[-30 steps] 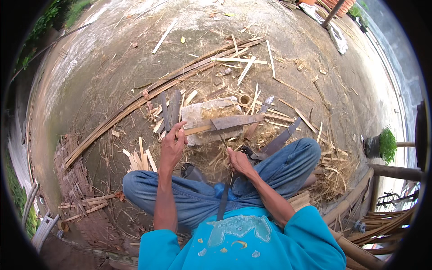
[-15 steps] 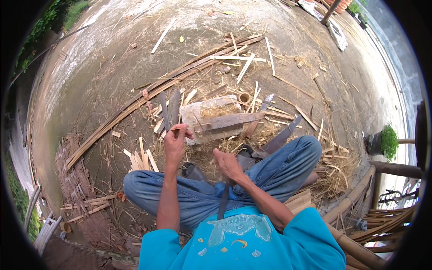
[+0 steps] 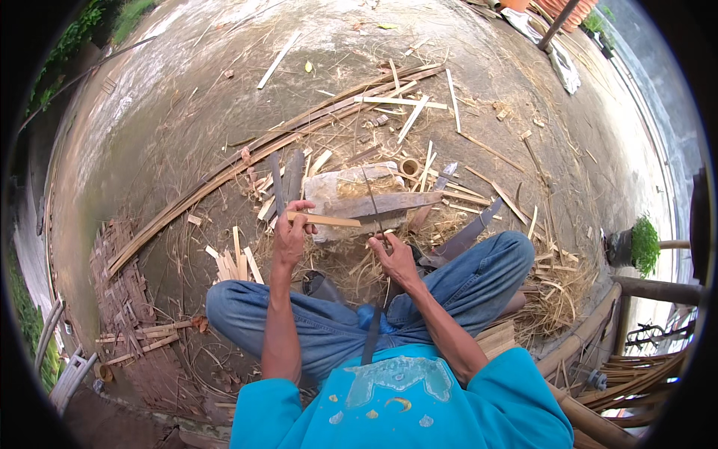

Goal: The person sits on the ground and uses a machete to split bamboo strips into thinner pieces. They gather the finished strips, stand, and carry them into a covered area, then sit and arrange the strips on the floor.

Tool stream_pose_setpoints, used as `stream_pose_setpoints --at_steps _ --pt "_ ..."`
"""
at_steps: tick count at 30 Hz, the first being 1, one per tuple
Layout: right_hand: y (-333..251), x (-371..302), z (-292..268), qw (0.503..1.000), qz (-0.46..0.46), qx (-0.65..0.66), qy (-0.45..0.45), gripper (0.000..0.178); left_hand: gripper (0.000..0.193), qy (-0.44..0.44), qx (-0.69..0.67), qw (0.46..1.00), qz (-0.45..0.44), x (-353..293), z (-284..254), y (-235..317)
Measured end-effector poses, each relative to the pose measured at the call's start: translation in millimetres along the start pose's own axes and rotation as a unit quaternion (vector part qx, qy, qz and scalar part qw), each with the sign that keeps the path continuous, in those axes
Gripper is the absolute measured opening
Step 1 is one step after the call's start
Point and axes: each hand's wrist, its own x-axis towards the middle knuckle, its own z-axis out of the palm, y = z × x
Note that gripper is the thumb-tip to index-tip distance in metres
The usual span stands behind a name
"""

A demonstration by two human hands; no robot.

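"Sitting cross-legged, the person has a turquoise shirt nearest the camera, then blue jeans. What sits by the left knee?"

"A cluster of short, pale cut slats, fanned out on the ground. Beyond the knees come the hands."

"How does the right hand look?"

"Narrow. Its fingers curl round the near part of a thin-bladed knife, seen almost edge-on, the dark blade pointing forward and slightly left. The palm side is hidden, so I can't tell how the handle sits in there."

"And the left hand?"

"Drawn in too: thumb and fingers pinch one end of a flat, pale wooden strip. It sticks out to the right, roughly level, and its free end stops just beside the blade, with a slim gap between them from this angle."

"Is the strip resting on anything?"

"I can't tell. It shows over the near part of a whitish block. Across that block lies a weathered grey-brown slat, its right end reaching past the edge."

"Farther off?"

"A hollow bamboo section by the block's far right corner, then a bundle of long strips running diagonally, and past it one yellow leaf on the ground."
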Motion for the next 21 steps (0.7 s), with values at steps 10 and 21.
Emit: stream_pose_setpoints --at_steps 10,21 --pt "-29.0 7.6 4.8 0.987 0.089 0.101 -0.090 0.044 0.039 -0.071 -0.050 0.996 -0.015 -10.4 12.8 9.2" --pt "-12.1 2.7 19.0 0.970 -0.229 -0.010 0.081 0.035 0.033 -0.089 -0.311 0.934 -0.149 -21.8 37.6 -10.0"
